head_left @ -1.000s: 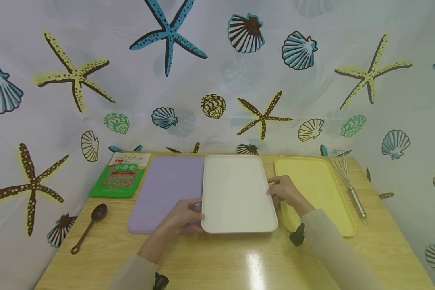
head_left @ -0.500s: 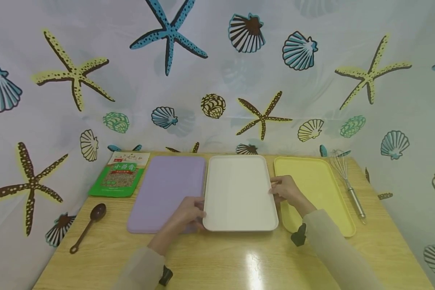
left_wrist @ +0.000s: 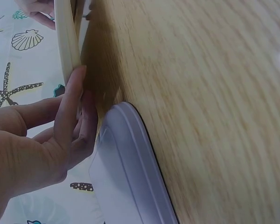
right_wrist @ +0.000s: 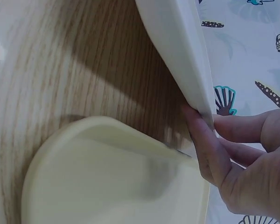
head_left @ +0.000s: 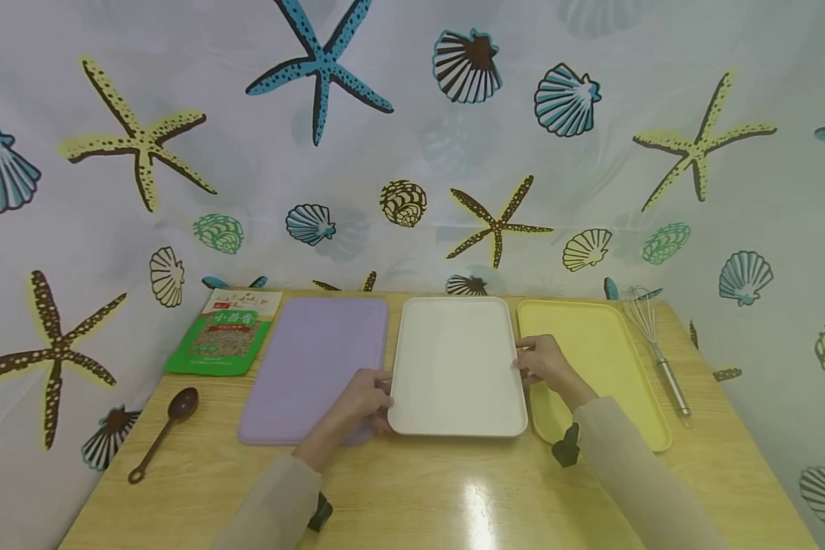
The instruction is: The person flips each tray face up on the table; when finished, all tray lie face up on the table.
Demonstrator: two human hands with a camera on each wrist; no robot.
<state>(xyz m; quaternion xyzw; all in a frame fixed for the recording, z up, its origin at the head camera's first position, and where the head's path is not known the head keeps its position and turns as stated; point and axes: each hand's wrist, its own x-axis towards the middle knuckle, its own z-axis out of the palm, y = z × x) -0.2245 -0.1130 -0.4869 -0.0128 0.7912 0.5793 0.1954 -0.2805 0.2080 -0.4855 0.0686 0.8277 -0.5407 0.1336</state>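
A white rectangular tray (head_left: 459,367) is held by both hands between a purple tray (head_left: 316,359) and a yellow tray (head_left: 591,359). My left hand (head_left: 357,401) grips its left edge near the front corner; in the left wrist view the thumb and fingers (left_wrist: 86,126) pinch the tray's rim (left_wrist: 65,46). On the opposite edge, my right hand (head_left: 546,367) pinches the rim, as the right wrist view shows at the white side wall (right_wrist: 182,56). Both wrist views show the white tray raised off the wooden table (head_left: 412,496), with shadow beneath it.
At the back left lies a green spice packet (head_left: 227,336), with a dark brown spoon (head_left: 168,428) in front of it. A metal whisk (head_left: 667,370) lies right of the yellow tray. A curtain (head_left: 385,153) printed with starfish and shells stands behind the table.
The white tray has shifted slightly right, away from the purple tray, and its near edge sits a little higher in view. My left hand has moved right with it; the right hand has barely moved.
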